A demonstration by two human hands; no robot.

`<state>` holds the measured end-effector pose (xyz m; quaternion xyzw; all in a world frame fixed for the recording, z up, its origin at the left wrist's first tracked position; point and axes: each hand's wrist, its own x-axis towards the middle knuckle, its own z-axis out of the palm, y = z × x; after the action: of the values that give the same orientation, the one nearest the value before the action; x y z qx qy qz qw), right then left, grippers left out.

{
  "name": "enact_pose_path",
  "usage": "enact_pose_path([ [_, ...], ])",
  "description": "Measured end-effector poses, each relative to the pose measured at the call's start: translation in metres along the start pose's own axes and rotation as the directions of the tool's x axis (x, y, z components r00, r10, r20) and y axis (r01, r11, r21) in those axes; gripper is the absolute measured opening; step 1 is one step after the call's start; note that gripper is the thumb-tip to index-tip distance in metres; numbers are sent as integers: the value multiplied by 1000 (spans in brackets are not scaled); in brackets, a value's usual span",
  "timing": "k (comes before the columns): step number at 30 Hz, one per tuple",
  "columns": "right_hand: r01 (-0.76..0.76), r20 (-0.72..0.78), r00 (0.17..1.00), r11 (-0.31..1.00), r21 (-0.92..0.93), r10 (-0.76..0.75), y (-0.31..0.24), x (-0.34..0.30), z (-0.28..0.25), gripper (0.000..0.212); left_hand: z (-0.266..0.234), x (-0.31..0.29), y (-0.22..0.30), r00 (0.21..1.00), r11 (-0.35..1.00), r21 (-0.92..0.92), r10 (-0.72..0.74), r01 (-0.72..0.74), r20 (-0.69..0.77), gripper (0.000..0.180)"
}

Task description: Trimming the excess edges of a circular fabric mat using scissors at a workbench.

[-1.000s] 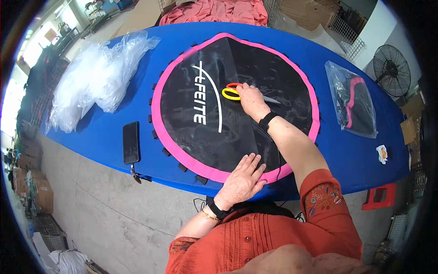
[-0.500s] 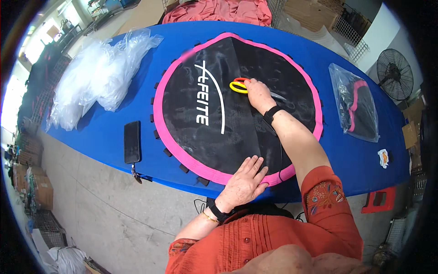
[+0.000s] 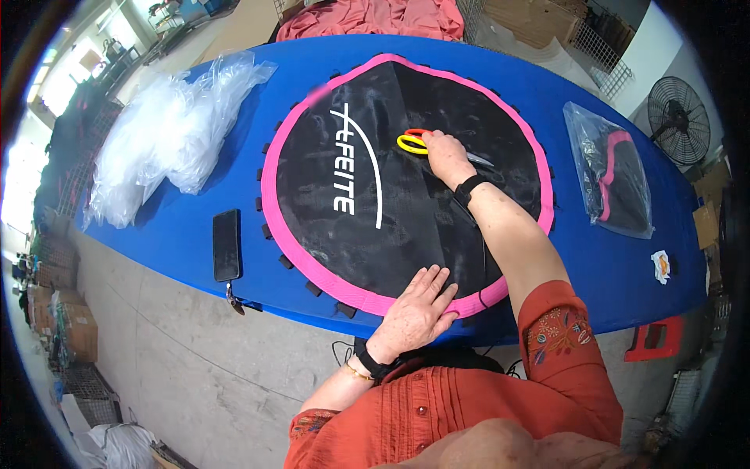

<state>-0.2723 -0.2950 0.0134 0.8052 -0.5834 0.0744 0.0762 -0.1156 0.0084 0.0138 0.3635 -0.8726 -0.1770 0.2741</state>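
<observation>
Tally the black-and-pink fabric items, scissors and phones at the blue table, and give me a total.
Black-and-pink fabric items: 2 (spread-out mat, folded piece in a clear bag)
Scissors: 1 pair
Phone: 1
Total: 4

Lettering: 1 line of lg. wht caps [image 3: 344, 173], printed on L part of rnd blk mat [image 3: 398, 211] w/ pink border. Runs vert. in view; top char. stylized, joins thin wht curved stroke [image 3: 377, 180] on R side. Sm. wht/orange packet [image 3: 662, 267], far R: too sm. to read.
</observation>
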Motion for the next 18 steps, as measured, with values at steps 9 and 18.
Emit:
enact_pose_path([
  [9,60,-21,998,998,-6,-60,10,-64,-16,27,-3,-1,-1,1000,999,28,15,-15,-8,51],
  [18,77,-37,996,996,-34,-78,22,-100,-17,26,-2,0,2,1000,998,64,14,-14,3,50],
])
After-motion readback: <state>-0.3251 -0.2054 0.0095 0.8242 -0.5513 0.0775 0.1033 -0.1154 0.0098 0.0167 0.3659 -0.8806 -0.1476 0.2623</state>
